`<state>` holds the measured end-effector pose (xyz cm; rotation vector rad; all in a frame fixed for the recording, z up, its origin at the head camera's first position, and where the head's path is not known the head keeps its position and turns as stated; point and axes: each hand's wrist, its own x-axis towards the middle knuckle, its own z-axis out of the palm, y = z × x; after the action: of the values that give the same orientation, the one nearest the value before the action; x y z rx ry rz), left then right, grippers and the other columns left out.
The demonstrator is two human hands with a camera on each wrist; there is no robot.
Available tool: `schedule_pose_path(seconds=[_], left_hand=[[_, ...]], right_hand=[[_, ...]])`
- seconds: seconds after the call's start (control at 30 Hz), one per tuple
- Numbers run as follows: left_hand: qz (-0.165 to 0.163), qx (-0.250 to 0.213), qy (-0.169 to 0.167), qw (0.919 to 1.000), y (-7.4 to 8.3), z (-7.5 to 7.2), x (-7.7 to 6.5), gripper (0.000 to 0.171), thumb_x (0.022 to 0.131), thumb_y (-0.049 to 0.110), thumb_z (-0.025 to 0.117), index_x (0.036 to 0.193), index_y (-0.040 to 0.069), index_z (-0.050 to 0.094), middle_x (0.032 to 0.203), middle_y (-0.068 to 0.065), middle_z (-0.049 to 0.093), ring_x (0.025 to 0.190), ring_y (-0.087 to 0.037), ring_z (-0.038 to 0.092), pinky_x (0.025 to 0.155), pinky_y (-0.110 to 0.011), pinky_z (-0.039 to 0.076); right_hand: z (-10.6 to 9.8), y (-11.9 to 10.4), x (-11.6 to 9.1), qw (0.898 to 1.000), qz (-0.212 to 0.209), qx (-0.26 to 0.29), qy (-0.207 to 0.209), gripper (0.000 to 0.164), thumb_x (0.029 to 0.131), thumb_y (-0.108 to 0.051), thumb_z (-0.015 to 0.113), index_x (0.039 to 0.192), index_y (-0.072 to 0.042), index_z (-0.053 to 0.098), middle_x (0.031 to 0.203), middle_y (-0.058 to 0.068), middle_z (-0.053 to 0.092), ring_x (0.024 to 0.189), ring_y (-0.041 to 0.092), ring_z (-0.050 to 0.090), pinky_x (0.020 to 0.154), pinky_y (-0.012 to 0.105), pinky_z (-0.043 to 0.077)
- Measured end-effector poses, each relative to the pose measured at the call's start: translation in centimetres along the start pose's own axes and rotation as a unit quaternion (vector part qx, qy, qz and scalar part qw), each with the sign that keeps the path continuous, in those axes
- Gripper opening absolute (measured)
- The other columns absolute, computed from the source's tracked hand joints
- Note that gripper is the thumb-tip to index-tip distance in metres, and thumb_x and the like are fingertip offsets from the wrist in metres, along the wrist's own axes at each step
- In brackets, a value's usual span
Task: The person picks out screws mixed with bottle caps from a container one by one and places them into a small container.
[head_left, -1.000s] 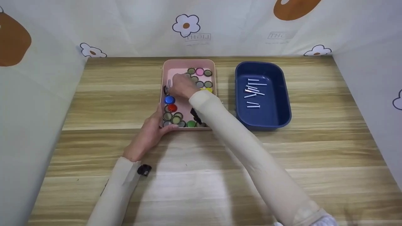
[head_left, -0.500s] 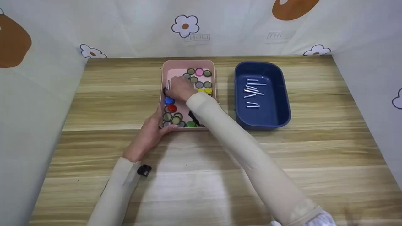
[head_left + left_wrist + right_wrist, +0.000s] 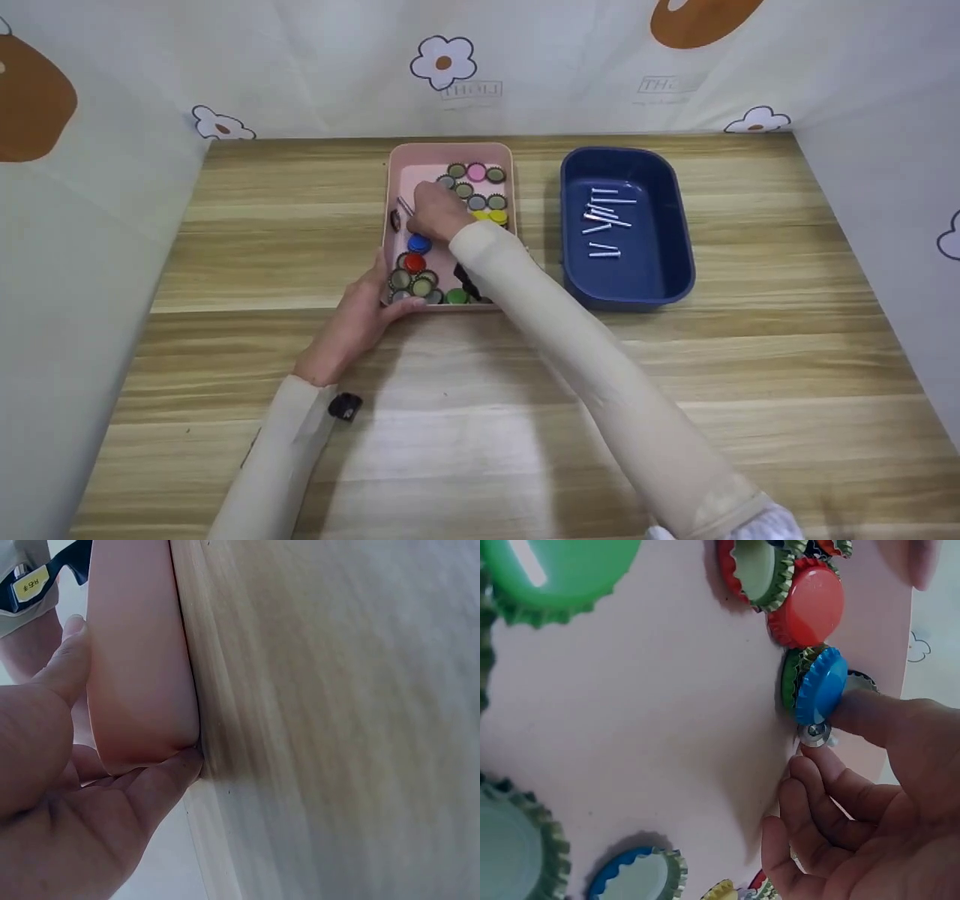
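My left hand (image 3: 354, 322) grips the near left corner of a pink box (image 3: 450, 153). Its thumb lies along the front wall, with fingers round the left side. Inside that box, my right hand (image 3: 439, 212) has its thumb and forefinger at a metal screw (image 3: 406, 206), whose round head shows between them in the right wrist view. A blue bottle cap (image 3: 823, 686) leans against the thumb there, and a red bottle cap (image 3: 807, 604) lies beyond it. The hand and forearm hide part of the box floor.
Right of the pink box stands a dark blue box (image 3: 626, 277) with several loose screws (image 3: 604, 214) in it. Many bottle caps line the pink box, among them yellow caps (image 3: 496, 217) and a green cap (image 3: 457, 296). A patterned cloth (image 3: 337, 67) walls the table's back.
The screw by my right hand has tilted and shifted slightly right. The blue and red caps have slid right too, off the box's left wall. My left hand stays put.
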<state>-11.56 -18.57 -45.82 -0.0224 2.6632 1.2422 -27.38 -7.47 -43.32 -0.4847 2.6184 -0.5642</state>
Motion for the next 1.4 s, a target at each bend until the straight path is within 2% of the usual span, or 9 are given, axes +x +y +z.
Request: schedule_pose_path(seconds=[0.13, 0.37, 0.53, 0.77, 0.93, 1.03, 1.23, 1.4], left_hand=[[0.000, 0.003, 0.000, 1.0000, 0.0, 0.0, 0.0, 0.100, 0.095, 0.032, 0.069, 0.159, 0.001, -0.002, 0.152, -0.020, 0.047, 0.139, -0.029, 0.048, 0.123, -0.048, 0.033], [0.008, -0.008, -0.001, 0.9999, -0.1, 0.1, 0.1, 0.100, 0.095, 0.029, 0.070, 0.160, 0.005, -0.001, 0.146, -0.015, 0.054, 0.134, -0.026, 0.053, 0.121, -0.047, 0.036], [0.007, -0.010, 0.002, 0.9999, -0.1, 0.1, 0.1, 0.101, 0.093, 0.029, 0.072, 0.161, 0.005, 0.001, 0.146, -0.014, 0.054, 0.135, -0.025, 0.053, 0.121, -0.046, 0.035], [0.005, -0.011, -0.002, 0.9999, -0.1, 0.0, 0.1, 0.102, 0.093, 0.031, 0.071, 0.161, 0.006, -0.001, 0.148, -0.015, 0.052, 0.137, -0.026, 0.052, 0.122, -0.046, 0.034], [0.005, -0.009, -0.005, 0.9999, -0.1, 0.1, 0.1, 0.102, 0.093, 0.031, 0.070, 0.161, 0.008, -0.002, 0.151, -0.014, 0.050, 0.139, -0.026, 0.050, 0.123, -0.046, 0.033], [0.000, -0.011, -0.005, 0.9999, 0.0, 0.1, 0.1, 0.101, 0.093, 0.032, 0.070, 0.162, 0.011, -0.001, 0.153, -0.011, 0.049, 0.141, -0.024, 0.048, 0.124, -0.045, 0.032], [-0.001, -0.014, -0.007, 0.9999, 0.0, 0.1, 0.1, 0.100, 0.093, 0.032, 0.070, 0.162, 0.013, 0.000, 0.154, -0.010, 0.048, 0.142, -0.023, 0.047, 0.124, -0.044, 0.032], [-0.006, -0.014, -0.006, 0.9999, 0.0, 0.1, 0.2, 0.101, 0.093, 0.032, 0.071, 0.162, 0.013, 0.000, 0.155, -0.009, 0.046, 0.143, -0.024, 0.046, 0.125, -0.046, 0.029]], right_hand=[[-0.1, 0.4, 0.1, 1.000, -0.005, 0.012, 0.006, 0.010, 0.092, -0.013, 0.065, 0.097, -0.004, 0.064, 0.090, 0.006, 0.061, 0.076, 0.016, 0.054, 0.060, 0.023, 0.042], [-0.4, 0.8, 0.2, 1.000, -0.008, -0.008, 0.025, 0.016, 0.092, -0.015, 0.067, 0.102, -0.002, 0.067, 0.091, 0.006, 0.060, 0.078, 0.018, 0.052, 0.062, 0.025, 0.040], [-0.8, 1.0, 0.1, 0.999, -0.003, -0.019, 0.042, 0.011, 0.089, -0.014, 0.069, 0.092, -0.005, 0.063, 0.092, 0.008, 0.060, 0.078, 0.019, 0.051, 0.062, 0.027, 0.039], [-1.2, 1.4, 0.0, 0.999, -0.011, 0.008, 0.050, 0.011, 0.085, -0.011, 0.071, 0.087, -0.006, 0.061, 0.090, 0.009, 0.060, 0.078, 0.021, 0.054, 0.061, 0.027, 0.042], [-1.7, 1.5, -0.4, 0.998, -0.022, -0.002, 0.064, 0.020, 0.083, -0.009, 0.073, 0.076, -0.010, 0.054, 0.084, 0.006, 0.055, 0.077, 0.020, 0.050, 0.061, 0.028, 0.039], [-2.0, 1.5, -0.7, 0.997, -0.029, -0.014, 0.069, 0.022, 0.083, -0.011, 0.074, 0.075, -0.010, 0.054, 0.084, 0.006, 0.056, 0.077, 0.020, 0.049, 0.062, 0.027, 0.039], [-2.4, 2.1, -1.3, 0.996, -0.043, -0.030, 0.070, 0.018, 0.083, -0.013, 0.075, 0.077, -0.006, 0.060, 0.091, 0.010, 0.061, 0.078, 0.020, 0.052, 0.066, 0.031, 0.047], [-2.4, 2.9, -1.9, 0.995, -0.065, -0.030, 0.072, 0.011, 0.084, -0.010, 0.072, 0.087, -0.001, 0.067, 0.090, 0.011, 0.066, 0.078, 0.021, 0.056, 0.070, 0.035, 0.055]])
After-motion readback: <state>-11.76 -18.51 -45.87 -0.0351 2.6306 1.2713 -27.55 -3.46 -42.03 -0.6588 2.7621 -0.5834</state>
